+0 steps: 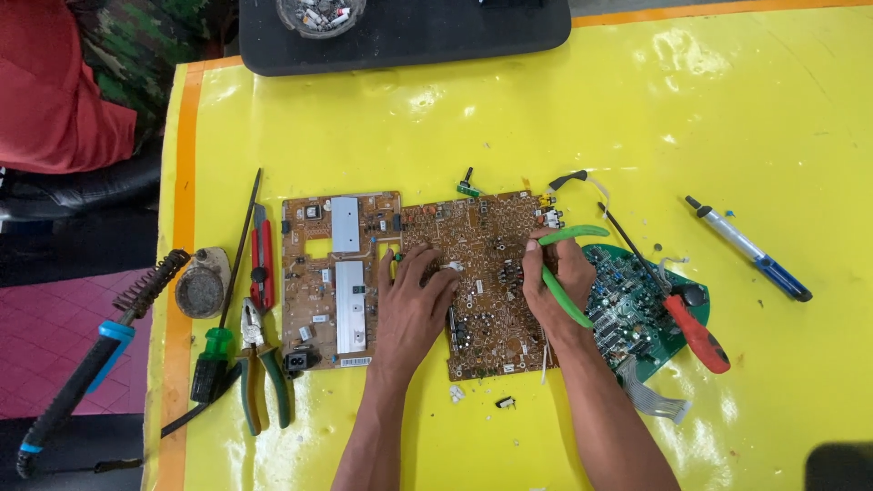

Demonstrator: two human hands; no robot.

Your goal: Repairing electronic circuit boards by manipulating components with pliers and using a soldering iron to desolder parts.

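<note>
A large brown circuit board [491, 227] lies flat on the yellow table cover [546, 118]. My left hand [414, 305] rests on its left part with fingers spread, pressing it down. My right hand [556, 282] grips green-handled cutting pliers [568, 238] at the board's right edge, with the jaws hidden behind my fingers. A second brown board with metal heat sinks [336, 273] sits just left of the first. A round green circuit board [632, 309] lies under my right wrist.
A red-handled screwdriver [696, 332] lies across the green board, a blue desoldering pump [750, 250] farther right. At left are green pliers [264, 368], a red cutter [262, 259], a green screwdriver [214, 359], a soldering iron [86, 368] and a round tin [200, 291]. A black tray [409, 36] sits at the back.
</note>
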